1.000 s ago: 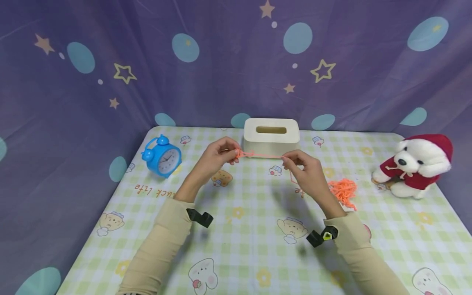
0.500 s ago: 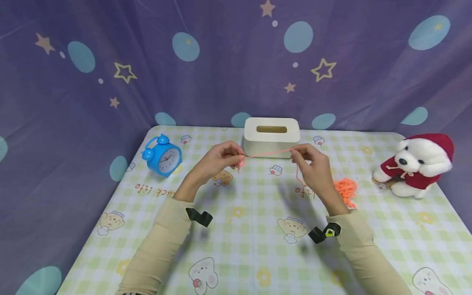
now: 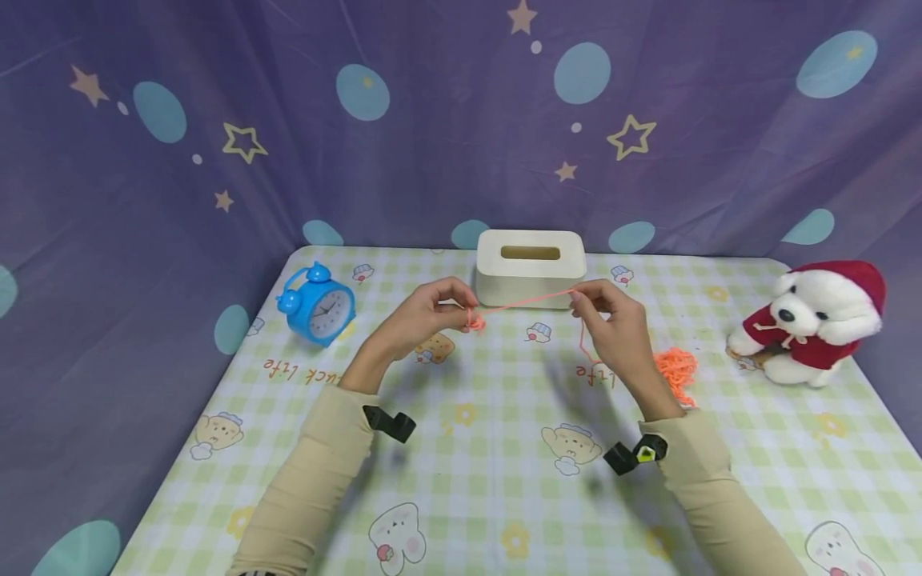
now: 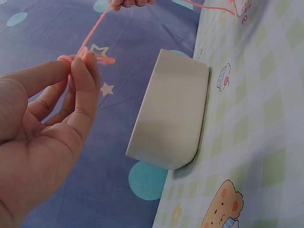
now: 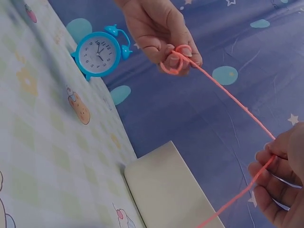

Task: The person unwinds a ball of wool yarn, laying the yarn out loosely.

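Orange yarn (image 3: 529,300) runs taut between the two raised hands, rising a little toward the right one. My left hand (image 3: 432,310) pinches its looped end between thumb and fingers; small loops (image 5: 172,64) stick out there in the right wrist view. With thumb and fingertips my right hand (image 3: 611,324) pinches the strand further along. From that pinch a slack length hangs down toward the table. A tangled heap of orange yarn (image 3: 675,373) lies on the table just beyond the right wrist, partly hidden by it.
A cream tissue box (image 3: 531,276) stands behind the hands at the table's back edge. To the left is a blue alarm clock (image 3: 324,310); at the right sits a white plush dog (image 3: 810,324) in red. A checked cloth (image 3: 461,496) covers the table.
My right hand has moved right and slightly up, lengthening the strand between the hands. The loops at my left fingertips now hang lower, and that hand has shifted only slightly.
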### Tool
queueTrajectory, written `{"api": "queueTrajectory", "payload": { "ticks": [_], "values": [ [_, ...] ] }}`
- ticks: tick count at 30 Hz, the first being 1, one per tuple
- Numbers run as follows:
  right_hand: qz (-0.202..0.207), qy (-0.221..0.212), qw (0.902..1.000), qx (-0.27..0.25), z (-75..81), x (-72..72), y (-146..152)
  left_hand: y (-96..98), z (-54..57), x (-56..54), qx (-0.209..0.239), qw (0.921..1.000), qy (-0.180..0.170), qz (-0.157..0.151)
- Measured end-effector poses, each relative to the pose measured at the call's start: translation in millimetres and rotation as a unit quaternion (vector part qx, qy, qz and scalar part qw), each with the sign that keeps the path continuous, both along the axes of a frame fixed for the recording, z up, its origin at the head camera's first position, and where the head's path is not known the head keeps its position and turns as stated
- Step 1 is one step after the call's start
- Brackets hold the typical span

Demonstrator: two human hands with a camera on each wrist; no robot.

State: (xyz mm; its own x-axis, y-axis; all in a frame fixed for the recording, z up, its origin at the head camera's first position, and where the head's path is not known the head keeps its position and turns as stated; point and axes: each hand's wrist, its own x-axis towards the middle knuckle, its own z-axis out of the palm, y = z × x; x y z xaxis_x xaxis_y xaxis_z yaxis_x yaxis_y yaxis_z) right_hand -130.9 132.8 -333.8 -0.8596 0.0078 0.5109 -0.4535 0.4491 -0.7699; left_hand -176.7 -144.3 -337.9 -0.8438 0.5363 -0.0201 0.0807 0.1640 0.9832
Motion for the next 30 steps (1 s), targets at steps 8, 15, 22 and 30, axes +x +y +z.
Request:
{"api": "queueTrajectory", "payload": {
  "ticks": [8, 15, 22, 30],
  "values": [
    [-0.020, -0.004, 0.9998, -0.006, 2.9, 0.9, 5, 2.7, -0.9, 0.4, -0.013, 0.9999, -0.002, -0.009],
    [-0.024, 0.001, 0.9993, -0.028, -11.0, -9.6, 16, 4.1, -0.7, 1.6, -0.035, 0.9990, 0.019, -0.018],
    [-0.040, 0.018, 0.9982, -0.041, -22.6, -20.1, 29, 2.1, -1.6, 2.3, -0.045, 0.9985, 0.026, -0.018],
    [-0.066, 0.024, 0.9958, -0.059, -17.3, -18.1, 42, -2.0, -2.3, 1.6, -0.054, 0.9980, 0.028, -0.017]
  ]
}}
